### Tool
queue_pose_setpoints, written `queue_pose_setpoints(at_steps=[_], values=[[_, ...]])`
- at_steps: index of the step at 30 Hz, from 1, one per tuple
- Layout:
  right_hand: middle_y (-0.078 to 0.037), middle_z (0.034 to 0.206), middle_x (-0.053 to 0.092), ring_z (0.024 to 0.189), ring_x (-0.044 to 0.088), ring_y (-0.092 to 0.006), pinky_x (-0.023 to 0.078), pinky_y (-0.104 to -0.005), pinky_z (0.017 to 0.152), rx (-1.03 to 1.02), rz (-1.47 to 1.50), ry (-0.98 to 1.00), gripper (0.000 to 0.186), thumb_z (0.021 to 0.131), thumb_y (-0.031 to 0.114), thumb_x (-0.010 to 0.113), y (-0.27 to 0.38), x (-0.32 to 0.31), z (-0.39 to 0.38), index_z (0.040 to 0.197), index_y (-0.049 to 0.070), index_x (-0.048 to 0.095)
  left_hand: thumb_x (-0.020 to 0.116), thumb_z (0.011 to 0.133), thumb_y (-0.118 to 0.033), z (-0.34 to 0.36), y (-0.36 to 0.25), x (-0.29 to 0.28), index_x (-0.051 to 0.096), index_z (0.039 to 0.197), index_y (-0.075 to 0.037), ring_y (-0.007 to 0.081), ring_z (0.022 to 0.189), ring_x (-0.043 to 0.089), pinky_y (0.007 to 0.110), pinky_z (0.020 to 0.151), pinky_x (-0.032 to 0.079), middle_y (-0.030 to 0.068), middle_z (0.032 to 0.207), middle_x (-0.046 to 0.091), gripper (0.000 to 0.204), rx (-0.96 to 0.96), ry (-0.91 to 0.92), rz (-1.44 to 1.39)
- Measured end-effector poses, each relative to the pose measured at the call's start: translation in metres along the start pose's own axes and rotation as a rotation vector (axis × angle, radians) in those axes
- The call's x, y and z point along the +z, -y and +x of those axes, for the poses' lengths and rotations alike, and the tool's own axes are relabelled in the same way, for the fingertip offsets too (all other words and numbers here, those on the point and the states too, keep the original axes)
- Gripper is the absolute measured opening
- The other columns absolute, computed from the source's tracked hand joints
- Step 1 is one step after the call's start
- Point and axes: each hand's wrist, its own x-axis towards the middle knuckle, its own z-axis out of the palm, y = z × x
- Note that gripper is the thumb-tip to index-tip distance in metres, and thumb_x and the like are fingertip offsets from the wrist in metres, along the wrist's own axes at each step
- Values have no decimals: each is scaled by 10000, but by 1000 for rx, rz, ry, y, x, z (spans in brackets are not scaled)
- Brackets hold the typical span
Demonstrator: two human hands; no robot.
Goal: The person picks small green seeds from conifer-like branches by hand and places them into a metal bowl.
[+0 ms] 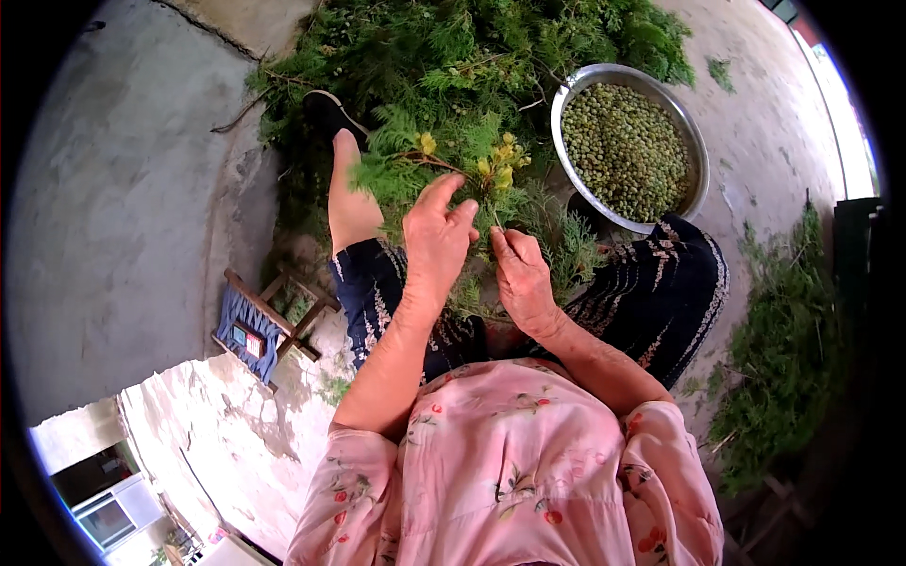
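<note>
A green conifer branch (408, 160) with clusters of yellowish tips (500, 162) is above my hands. My right hand (524, 283) pinches its thin stem between thumb and forefinger. My left hand (434, 231) is just below the branch's middle, its fingers loosely bent and apart, with the fingertips near the stem. A large pile of green cuttings (453, 47) lies beyond and around my feet. A wide metal basin (701, 151) full of small round greenish pods or cones (623, 146) stands at the upper right.
A small wooden folding stool (266, 316) with blue strapping and a small rectangular object on it stands left of my leg. More cuttings (774, 349) lie at the right. A concrete ledge or step (132, 226) fills the left, with a pale doorway area at the lower left.
</note>
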Motion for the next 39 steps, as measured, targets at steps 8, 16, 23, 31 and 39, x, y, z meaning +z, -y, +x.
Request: queue_pose_setpoints(at_steps=[8, 16, 23, 31, 39], values=[[-118, 939, 517, 758, 502, -264, 443, -324, 655, -117, -15, 84, 395, 647, -63, 556, 0, 1, -3, 1041, -29, 559, 582, 761, -225, 14, 15, -11, 624, 898, -77, 286, 809, 592, 337, 689, 468, 77, 915, 624, 206, 276, 76, 500], [-112, 922, 508, 738, 489, -269, 435, -323, 645, -135, 1, 149, 392, 633, -54, 553, -1, 0, -11, 1023, -26, 568, 588, 770, -225, 19, 21, -22, 604, 842, -49, 290, 717, 582, 329, 622, 451, 116, 786, 617, 191, 206, 267, 417], [-118, 922, 506, 756, 492, -278, 443, -339, 675, -127, 42, 204, 394, 621, -41, 551, 1, 1, -17, 1014, -21, 564, 602, 767, -106, 10, 41, -24, 587, 865, -9, 183, 666, 565, 281, 638, 440, 94, 760, 616, 139, 137, 266, 241], [-92, 819, 552, 756, 503, -249, 423, -310, 686, -8, 115, 322, 227, 729, 78, 594, 3, -8, -11, 948, 17, 600, 614, 800, -97, -2, 51, -26, 549, 731, -31, 59, 553, 390, 230, 536, 367, -35, 616, 461, 116, -69, 284, -10], [-81, 740, 562, 676, 527, -188, 419, -286, 586, 492, 274, 6, 110, 809, 48, 578, -4, -15, 1, 907, 36, 625, 621, 810, -122, -13, 53, -22, 548, 705, -40, 28, 575, 349, 197, 523, 298, -84, 618, 423, 152, -89, 314, -133]])
